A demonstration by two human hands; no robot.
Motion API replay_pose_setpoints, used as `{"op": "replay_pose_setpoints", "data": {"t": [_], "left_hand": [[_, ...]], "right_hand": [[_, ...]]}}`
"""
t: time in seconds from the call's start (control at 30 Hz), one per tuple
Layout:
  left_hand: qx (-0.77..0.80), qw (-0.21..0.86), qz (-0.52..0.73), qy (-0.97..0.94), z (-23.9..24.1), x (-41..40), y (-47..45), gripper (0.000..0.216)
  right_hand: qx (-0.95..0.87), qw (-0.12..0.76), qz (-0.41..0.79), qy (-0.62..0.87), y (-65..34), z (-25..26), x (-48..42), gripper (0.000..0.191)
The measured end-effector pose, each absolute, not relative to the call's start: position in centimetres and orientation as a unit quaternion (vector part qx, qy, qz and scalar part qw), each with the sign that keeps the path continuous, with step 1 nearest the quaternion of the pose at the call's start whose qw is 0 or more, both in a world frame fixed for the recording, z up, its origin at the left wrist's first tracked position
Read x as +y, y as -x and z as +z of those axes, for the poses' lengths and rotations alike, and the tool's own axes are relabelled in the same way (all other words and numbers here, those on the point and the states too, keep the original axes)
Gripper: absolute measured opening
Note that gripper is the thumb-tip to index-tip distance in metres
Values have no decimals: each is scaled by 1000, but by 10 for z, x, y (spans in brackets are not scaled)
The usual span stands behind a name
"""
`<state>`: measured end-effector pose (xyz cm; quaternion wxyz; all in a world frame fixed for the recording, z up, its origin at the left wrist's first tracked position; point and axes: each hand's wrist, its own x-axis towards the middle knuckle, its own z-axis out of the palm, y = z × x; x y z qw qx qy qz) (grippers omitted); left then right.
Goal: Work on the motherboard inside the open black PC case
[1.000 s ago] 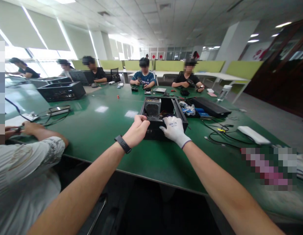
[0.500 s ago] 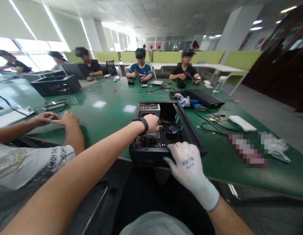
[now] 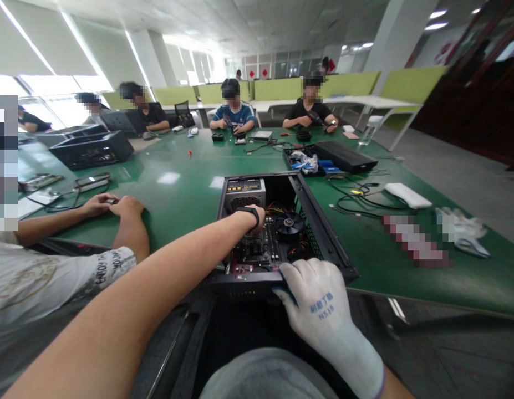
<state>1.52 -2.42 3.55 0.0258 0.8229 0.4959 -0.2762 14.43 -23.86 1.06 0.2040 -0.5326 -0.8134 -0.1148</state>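
Note:
An open black computer case [image 3: 323, 230] lies at the table's front edge, its near end overhanging toward me. Inside are a power supply [image 3: 245, 194], a round black cooling fan [image 3: 289, 224] and a motherboard [image 3: 260, 248]. My left hand [image 3: 260, 217], bare with a black band at the wrist, reaches down into the case near the power supply; its fingers are hidden. My right hand [image 3: 313, 288] wears a white glove with blue print. It is closed around the case's near edge, fingers over the rim and thumb at the outer side.
To my left, a co-worker's hands [image 3: 117, 205] hold a small item. Cables [image 3: 348, 202], a white box-like object [image 3: 407, 195] and loose gloves [image 3: 462, 230] lie on the right. Another black case [image 3: 352, 160] is farther back; several people sit around the green table [image 3: 177, 160].
The near end of the case has come toward me with my right hand on it, showing more of the motherboard. My left hand has shifted slightly left and turned downward.

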Motion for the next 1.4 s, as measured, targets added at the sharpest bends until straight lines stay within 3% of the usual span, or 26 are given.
{"op": "replay_pose_setpoints", "data": {"t": [0.1,0.33,0.67,0.9,1.4], "left_hand": [[487,37,-291,-823,25,-16,-10,57],[509,20,-287,-812,8,2,-7,72],[521,34,-257,-813,10,0,-7,64],[501,18,-286,-817,5,5,-7,75],[523,62,-254,-811,4,7,-7,64]], "right_hand": [[-815,206,-113,530,-145,10,-238,26],[-813,204,-115,533,-144,10,-237,24],[-814,203,-115,532,-145,9,-237,23],[-814,205,-119,530,-145,7,-238,25],[-816,205,-122,526,-146,8,-238,22]]}}
